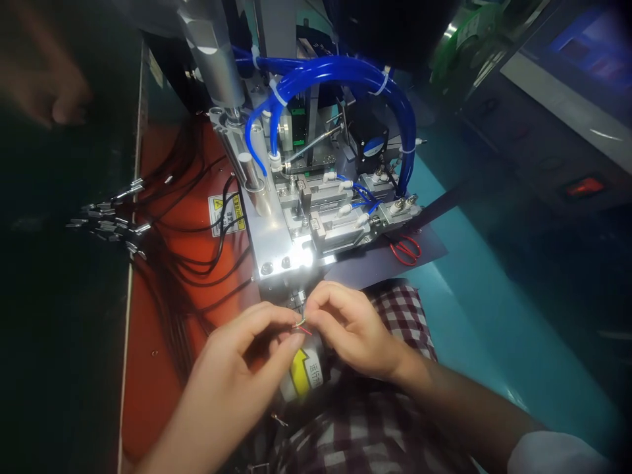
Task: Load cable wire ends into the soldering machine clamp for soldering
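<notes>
My left hand [247,359] pinches thin wires between thumb and fingertips, just in front of the machine [279,243]. A red wire [307,331] sticks out from that pinch, beside a pale greenish wire [301,322]. From the other side, my right hand [350,329] has thumb and forefinger closed on the far end of the pale wire. Both hands almost touch, right under a small metal fixture [299,298] on the machine's front. Below them is a rounded part with a yellow arrow label [301,374]. The wires' other ends are hidden by my fingers.
Black cables with silvery ends [111,224] lie over the orange board [153,355] at left. Blue air tubes [345,68] arch above the machine. Red-handled scissors [406,251] rest at its right. Another person's hand [64,92] shows at upper left. Checked cloth [355,421] covers my lap.
</notes>
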{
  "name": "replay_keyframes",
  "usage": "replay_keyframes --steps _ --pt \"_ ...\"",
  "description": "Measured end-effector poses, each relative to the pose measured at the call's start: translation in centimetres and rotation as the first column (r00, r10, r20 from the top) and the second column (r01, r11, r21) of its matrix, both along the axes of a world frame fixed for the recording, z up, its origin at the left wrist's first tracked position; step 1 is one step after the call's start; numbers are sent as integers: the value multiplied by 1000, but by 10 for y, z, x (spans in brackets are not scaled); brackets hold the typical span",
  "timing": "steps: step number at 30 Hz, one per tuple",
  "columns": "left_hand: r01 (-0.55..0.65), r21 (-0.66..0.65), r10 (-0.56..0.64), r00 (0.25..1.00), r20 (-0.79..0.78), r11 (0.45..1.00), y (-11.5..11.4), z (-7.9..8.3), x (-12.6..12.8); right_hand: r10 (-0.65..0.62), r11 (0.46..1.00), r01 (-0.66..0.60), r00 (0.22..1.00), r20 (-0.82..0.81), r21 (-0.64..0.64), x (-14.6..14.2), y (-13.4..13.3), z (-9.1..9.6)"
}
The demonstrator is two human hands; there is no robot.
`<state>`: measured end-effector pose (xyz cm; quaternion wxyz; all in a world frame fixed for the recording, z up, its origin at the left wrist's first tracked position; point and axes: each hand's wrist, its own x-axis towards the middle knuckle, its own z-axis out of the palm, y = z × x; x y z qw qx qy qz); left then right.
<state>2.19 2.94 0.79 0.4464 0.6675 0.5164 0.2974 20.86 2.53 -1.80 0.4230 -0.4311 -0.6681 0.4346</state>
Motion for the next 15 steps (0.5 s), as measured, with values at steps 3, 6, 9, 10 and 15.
replay_keyframes --steps 3,6,9,10,15 --pt "-20 -109 27 998 61 994 1 3 1 11 991 -21 997 72 136 1 0 1" --pt "-40 -194 61 993 102 980 -4 4 2 -6 953 -36 991 137 302 1 -1 0" --pt "-109 -220 135 985 105 969 -11 3 4 -67 919 -3 985 162 395 -2 -3 -3" --pt "-135 -213 160 982 102 968 -12 3 6 -91 919 18 982 166 395 -3 -5 -4" --pt "-146 -226 190 964 184 963 -12 0 7 -149 937 87 976 159 340 -10 -10 -6"
